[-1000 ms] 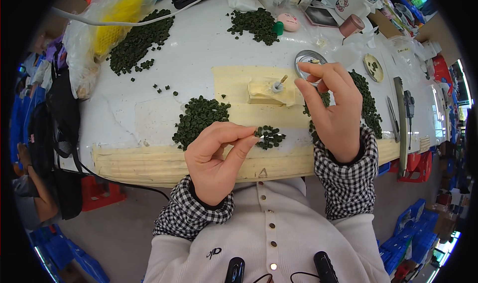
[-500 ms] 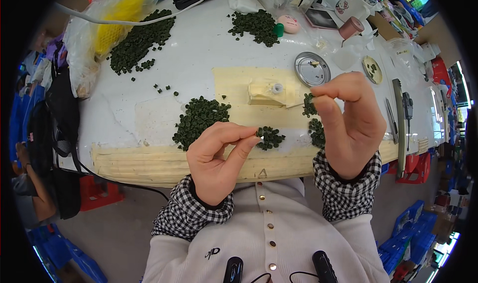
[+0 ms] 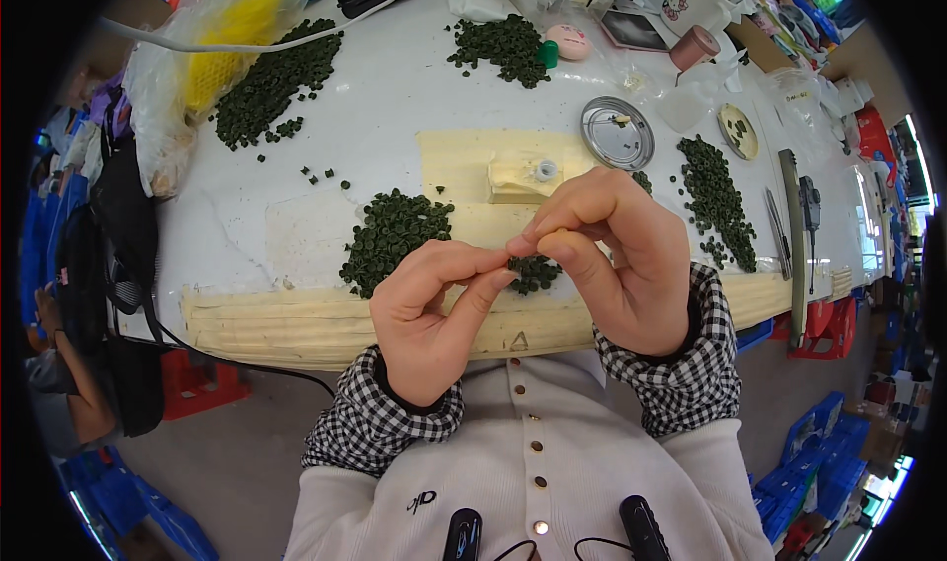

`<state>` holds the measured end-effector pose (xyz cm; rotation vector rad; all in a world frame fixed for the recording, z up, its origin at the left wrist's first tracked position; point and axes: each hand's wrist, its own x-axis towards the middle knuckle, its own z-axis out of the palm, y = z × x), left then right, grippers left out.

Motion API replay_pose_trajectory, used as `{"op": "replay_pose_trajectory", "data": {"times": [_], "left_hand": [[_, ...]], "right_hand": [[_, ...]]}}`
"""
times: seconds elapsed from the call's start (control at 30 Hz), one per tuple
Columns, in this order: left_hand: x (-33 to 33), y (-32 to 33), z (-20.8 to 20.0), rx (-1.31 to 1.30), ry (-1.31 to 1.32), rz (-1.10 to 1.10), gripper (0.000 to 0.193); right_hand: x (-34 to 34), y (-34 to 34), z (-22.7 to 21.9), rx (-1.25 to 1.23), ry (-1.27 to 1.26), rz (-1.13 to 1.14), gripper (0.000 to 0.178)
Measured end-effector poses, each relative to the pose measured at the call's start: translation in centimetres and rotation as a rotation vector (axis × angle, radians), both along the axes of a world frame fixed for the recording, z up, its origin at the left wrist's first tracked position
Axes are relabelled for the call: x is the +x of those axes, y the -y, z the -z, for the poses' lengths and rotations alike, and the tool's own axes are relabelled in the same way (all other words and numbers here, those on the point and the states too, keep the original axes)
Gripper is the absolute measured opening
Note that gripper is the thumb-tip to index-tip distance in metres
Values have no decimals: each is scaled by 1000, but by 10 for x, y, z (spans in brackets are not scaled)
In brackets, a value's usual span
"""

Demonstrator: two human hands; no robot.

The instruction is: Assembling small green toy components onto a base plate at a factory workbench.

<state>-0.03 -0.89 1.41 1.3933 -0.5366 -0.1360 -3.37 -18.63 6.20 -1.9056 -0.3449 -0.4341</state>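
1. Left hand (image 3: 426, 309): its grip is narrow, thumb and index tips almost meeting; what lies between them cannot be told.
2. Right hand (image 3: 636, 270): fingers bent, index at the left fingertips, thumb slightly apart; any hold is hidden.
3. Green pieces (image 3: 538, 277) lie heaped beneath the fingertips on the bench (image 3: 380, 107); they look light, fairly stiff and easily dropped, best pinched by their edges.
4. Metal dish (image 3: 610, 152): small scraps inside.
5. Yellow dish (image 3: 728, 119): a few dark bits.
6. Clear bag (image 3: 163, 132): yellow mesh (image 3: 219, 63).
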Motion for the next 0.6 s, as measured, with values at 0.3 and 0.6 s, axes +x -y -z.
{"op": "replay_pose_trajectory", "data": {"times": [0.3, 0.6], "left_hand": [[0, -1, 0, 19, -12, -17, 16], [-1, -3, 1, 18, -5, -24, 17]], "right_hand": [[5, -1, 3, 174, 59, 80, 9], [27, 16, 12, -275, 248, 486, 8]]}}
